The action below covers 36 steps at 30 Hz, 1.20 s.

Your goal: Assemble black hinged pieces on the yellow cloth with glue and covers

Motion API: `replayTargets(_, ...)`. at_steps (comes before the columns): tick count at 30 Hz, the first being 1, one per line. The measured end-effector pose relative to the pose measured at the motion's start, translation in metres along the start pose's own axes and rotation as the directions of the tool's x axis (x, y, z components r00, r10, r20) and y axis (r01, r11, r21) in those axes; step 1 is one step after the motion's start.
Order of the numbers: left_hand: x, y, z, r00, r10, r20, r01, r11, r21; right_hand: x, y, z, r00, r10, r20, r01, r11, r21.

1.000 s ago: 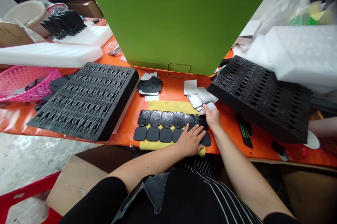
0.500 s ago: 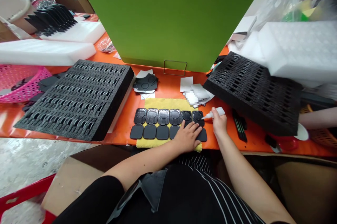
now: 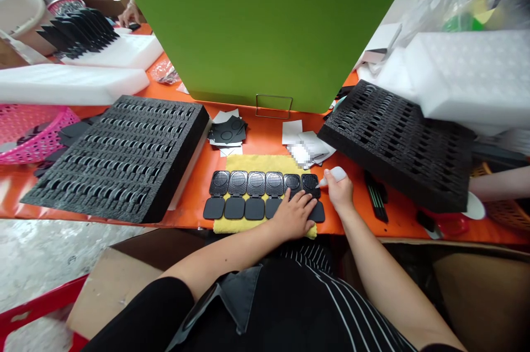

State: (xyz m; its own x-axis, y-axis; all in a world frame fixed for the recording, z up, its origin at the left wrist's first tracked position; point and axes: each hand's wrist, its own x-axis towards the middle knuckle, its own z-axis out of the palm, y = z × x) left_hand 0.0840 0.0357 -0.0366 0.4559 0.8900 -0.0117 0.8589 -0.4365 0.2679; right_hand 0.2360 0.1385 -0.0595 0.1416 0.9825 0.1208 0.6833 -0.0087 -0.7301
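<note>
Several black hinged square cases (image 3: 255,182) lie unfolded in a row on a yellow cloth (image 3: 265,163), each with a round ridged recess in its upper half and a flat lower half. My left hand (image 3: 293,215) rests flat, fingers spread, over the two rightmost cases and partly hides them. A white squeeze bottle (image 3: 337,174) with a fine nozzle is gripped in my right hand (image 3: 340,193). Its tip points left, at the right edge of the last case's upper half; whether it touches, I cannot tell.
Black slotted foam trays stand on both sides, one left (image 3: 120,153) and one right (image 3: 393,142). Black and white cards (image 3: 227,130) lie behind the cloth, below a green panel (image 3: 265,26). Scissors with red handles (image 3: 451,225) lie right. Another person's hand (image 3: 130,12) shows far left.
The bottle in my right hand has tilted and shifted slightly left and down along the last case's edge. My left hand stays in place. Another person's hand has appeared at the far left.
</note>
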Motion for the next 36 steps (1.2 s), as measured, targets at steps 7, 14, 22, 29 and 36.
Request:
replayTargets(7, 0.002, 0.001, -0.001, 1.0, -0.002, 0.005, 0.002, 1.0, -0.008, 0.002, 0.0, -0.002, 0.99, 0.137, -0.018, -0.126, 0.946, 0.299)
replayTargets(14, -0.007, -0.004, -0.013, 1.0, -0.011, 0.007, 0.011, 1.0, 0.001, -0.008, -0.014, 0.005, 0.973, 0.228, 0.032, -0.216, 0.854, 0.473)
replayTargets(22, -0.031, -0.018, -0.018, 0.998, -0.056, 0.006, 0.056, 0.998, 0.027, -0.019, -0.037, 0.023, 0.996, 0.009, 0.086, -0.026, 0.979, 0.2)
replayTargets(29, -0.03, -0.021, -0.011, 0.996, -0.078, 0.035, 0.078, 0.997, 0.019, -0.018, -0.039, 0.029, 0.983, -0.135, 0.122, 0.14, 0.989, -0.038)
replayTargets(36, -0.032, -0.022, -0.011, 0.996, -0.082, 0.028, 0.082, 0.997, -0.012, -0.011, -0.038, 0.029, 0.993, -0.068, 0.097, 0.069, 0.998, -0.005)
